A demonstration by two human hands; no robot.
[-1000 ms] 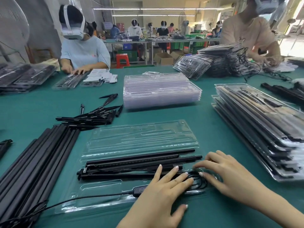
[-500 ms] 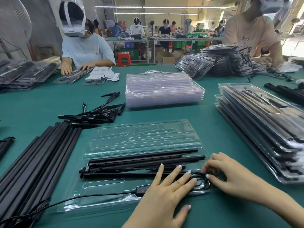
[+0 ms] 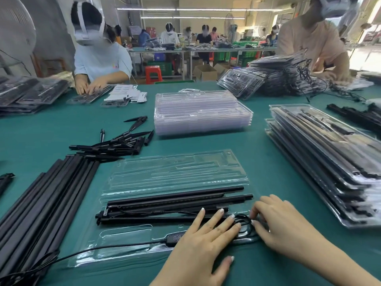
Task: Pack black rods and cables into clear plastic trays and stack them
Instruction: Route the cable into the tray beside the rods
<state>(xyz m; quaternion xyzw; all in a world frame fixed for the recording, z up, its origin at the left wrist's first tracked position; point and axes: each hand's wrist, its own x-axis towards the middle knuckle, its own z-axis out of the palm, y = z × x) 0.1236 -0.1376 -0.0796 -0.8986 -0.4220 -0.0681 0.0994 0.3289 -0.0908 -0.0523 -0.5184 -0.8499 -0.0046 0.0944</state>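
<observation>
Coiled cable point(image 3: 245, 223) between hands, left hand point(image 3: 206, 242) flat pressing, right hand point(image 3: 282, 226) pinching it

Left hand point(image 3: 208, 240) flat, fingers straight and spread, palm down. Right hand point(image 3: 282, 226) beside it, fingers curled, tips down.

you sit at a table point(image 3: 37, 137) covered in green cloth. behind it a second long table point(image 3: 206, 50) runs across the room, with a red stool point(image 3: 153, 73) and cardboard boxes point(image 3: 206, 72) before it. fluorescent tubes point(image 3: 198, 9) glow overhead, and daylight floods in at your far right.
</observation>
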